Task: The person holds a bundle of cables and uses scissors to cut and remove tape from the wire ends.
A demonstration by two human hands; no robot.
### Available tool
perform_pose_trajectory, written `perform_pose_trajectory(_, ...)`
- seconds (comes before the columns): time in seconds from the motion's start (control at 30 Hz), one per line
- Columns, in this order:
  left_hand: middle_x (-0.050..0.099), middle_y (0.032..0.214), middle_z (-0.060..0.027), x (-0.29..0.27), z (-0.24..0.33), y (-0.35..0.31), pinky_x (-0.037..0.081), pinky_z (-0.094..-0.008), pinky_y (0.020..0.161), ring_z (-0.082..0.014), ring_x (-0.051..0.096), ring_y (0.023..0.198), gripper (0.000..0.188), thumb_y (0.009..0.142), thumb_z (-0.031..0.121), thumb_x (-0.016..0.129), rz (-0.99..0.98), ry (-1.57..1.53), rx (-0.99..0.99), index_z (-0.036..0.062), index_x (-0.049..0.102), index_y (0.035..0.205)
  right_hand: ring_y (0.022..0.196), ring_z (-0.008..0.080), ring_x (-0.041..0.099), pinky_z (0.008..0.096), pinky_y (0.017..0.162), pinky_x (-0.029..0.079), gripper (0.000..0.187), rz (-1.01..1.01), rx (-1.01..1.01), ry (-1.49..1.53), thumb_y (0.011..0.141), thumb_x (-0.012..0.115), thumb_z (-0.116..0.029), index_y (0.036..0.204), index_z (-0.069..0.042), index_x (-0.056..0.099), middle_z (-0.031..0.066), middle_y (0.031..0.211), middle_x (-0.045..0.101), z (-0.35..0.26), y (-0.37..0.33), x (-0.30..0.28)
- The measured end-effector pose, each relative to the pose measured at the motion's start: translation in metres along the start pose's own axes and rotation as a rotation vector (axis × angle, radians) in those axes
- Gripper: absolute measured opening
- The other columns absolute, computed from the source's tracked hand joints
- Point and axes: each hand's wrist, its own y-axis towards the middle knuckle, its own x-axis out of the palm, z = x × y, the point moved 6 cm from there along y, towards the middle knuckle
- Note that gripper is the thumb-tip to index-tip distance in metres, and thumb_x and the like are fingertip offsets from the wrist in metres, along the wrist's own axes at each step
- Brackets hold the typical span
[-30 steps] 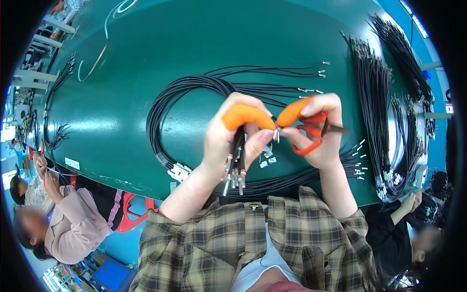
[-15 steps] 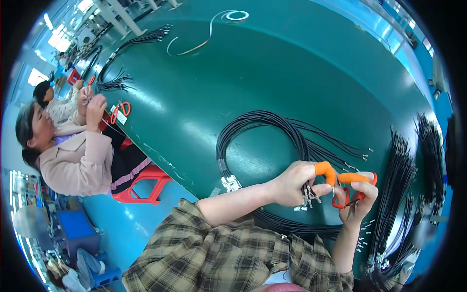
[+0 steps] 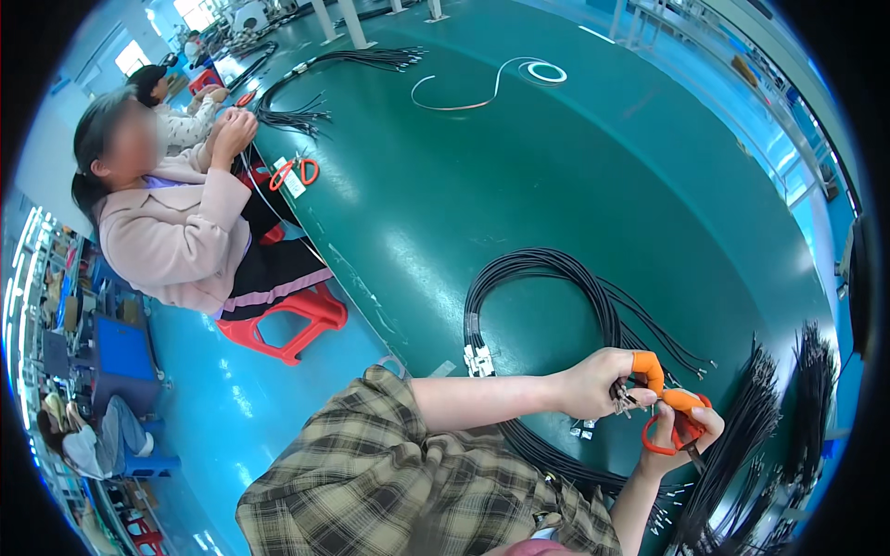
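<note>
Left hand (image 3: 593, 382), orange cot on one fingertip, grip closed round cluster of cable ends (image 3: 619, 398) at near right counter (image 3: 519, 195) edge. Right hand (image 3: 681, 431), also orange-tipped, grip closed on red-handled scissors (image 3: 675, 431), touching left hand. Black cable loop (image 3: 547, 287) lies on green counter just beyond hands. More black cable bundles (image 3: 779, 417) to right. Farther left, seated co-worker (image 3: 176, 222) in pink jacket on red stool (image 3: 287, 324); second red scissors (image 3: 295, 171) near that person.

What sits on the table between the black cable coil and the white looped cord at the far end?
Nothing: the head view shows bare green table between the black cable coil and the white looped cord.
</note>
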Motion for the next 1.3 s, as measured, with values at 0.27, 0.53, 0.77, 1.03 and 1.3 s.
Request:
perform_pose_trajectory(0.27, 0.049, 0.071, -0.0025, 0.004, 0.0, -0.012, 0.034, -0.0241, 0.049, -0.0101, 0.041, 0.055, 0.014, 0.081, 0.015, 0.06, 0.035, -0.019, 0.014, 0.0036, 0.053, 0.085, 0.069, 0.0136, 0.053, 0.0232, 0.061, 0.046, 0.035, -0.111, 0.634, 0.42, 0.069, 0.067, -0.003, 0.092, -0.008, 0.041, 0.0041, 0.083, 0.043, 0.028, 0.004, 0.002)
perform_pose_trajectory(0.53, 0.05, 0.073, -0.0009, -0.003, -0.004, -0.004, 0.034, -0.0201, 0.05, -0.0059, 0.044, 0.057, 0.009, 0.078, 0.01, 0.063, 0.074, 0.062, 0.055, 0.0025, 0.059, 0.082, 0.055, 0.0147, 0.055, 0.022, 0.047, 0.042, 0.063, -0.017, 0.523, 0.264, 0.077, 0.053, -0.061, 0.101, -0.004, 0.041, 0.0124, 0.081, 0.056, 0.011, 0.004, -0.02)
perform_pose_trajectory(0.77, 0.051, 0.072, -0.0018, -0.006, -0.005, 0.004, 0.034, -0.0207, 0.047, -0.0077, 0.046, 0.056, 0.011, 0.076, 0.011, 0.064, 0.089, 0.164, 0.055, 0.0022, 0.058, 0.08, 0.047, 0.0082, 0.053, 0.0182, 0.044, 0.04, 0.06, -0.614, 0.936, 0.373, 0.077, 0.054, -0.06, 0.08, 0.0, 0.053, 0.0051, 0.064, 0.056, -0.002, -0.033, 0.001)
perform_pose_trajectory(1.03, 0.055, 0.075, -0.005, -0.001, -0.009, -0.001, 0.037, -0.0212, 0.048, -0.0089, 0.048, 0.055, 0.011, 0.076, 0.008, 0.064, 0.088, 0.102, 0.063, 0.0009, 0.058, 0.08, 0.041, 0.0088, 0.049, 0.0206, 0.039, 0.038, 0.049, -0.758, 1.042, 0.429, 0.083, 0.052, -0.051, 0.082, -0.002, 0.053, 0.0033, 0.063, 0.052, 0.013, -0.044, 0.009)
perform_pose_trajectory(1.3, 0.056, 0.076, -0.0053, -0.004, -0.011, -0.002, 0.036, -0.021, 0.046, -0.0092, 0.049, 0.055, 0.011, 0.075, 0.008, 0.064, 0.077, 0.131, 0.07, 0.0011, 0.058, 0.081, 0.039, 0.0078, 0.047, 0.0204, 0.037, 0.037, 0.05, -0.749, 1.047, 0.522, 0.085, 0.05, -0.051, 0.082, -0.001, 0.054, 0.0037, 0.063, 0.052, 0.019, -0.043, 0.016)
